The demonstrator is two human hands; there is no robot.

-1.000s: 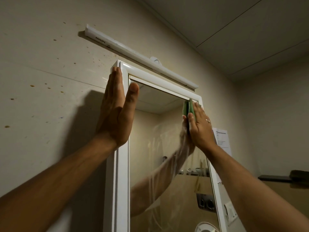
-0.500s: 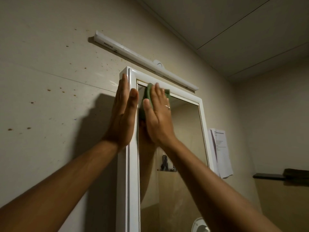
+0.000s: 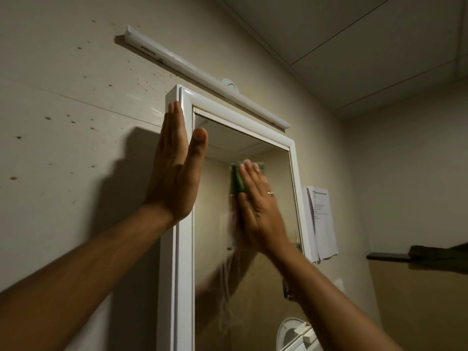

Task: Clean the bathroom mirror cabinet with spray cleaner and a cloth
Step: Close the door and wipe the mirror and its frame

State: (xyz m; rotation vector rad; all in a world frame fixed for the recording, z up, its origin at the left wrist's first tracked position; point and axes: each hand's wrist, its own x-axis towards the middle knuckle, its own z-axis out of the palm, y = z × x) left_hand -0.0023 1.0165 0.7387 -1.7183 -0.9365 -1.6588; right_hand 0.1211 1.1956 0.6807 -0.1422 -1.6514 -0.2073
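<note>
Right hand [image 3: 258, 211] pressing green cloth [image 3: 236, 182] to mirror [image 3: 255, 295], PHILIPS lamp [image 3: 202, 72] above

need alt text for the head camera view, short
A person's right hand presses a green cloth flat against the glass of a white-framed mirror cabinet, while the left hand rests flat against the cabinet's left edge. A white light bar is mounted on the wall above.

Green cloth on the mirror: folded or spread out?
Folded. The green cloth shows as a small pad under the flat fingers of the right hand on the white-framed mirror, barely wider than them.
</note>
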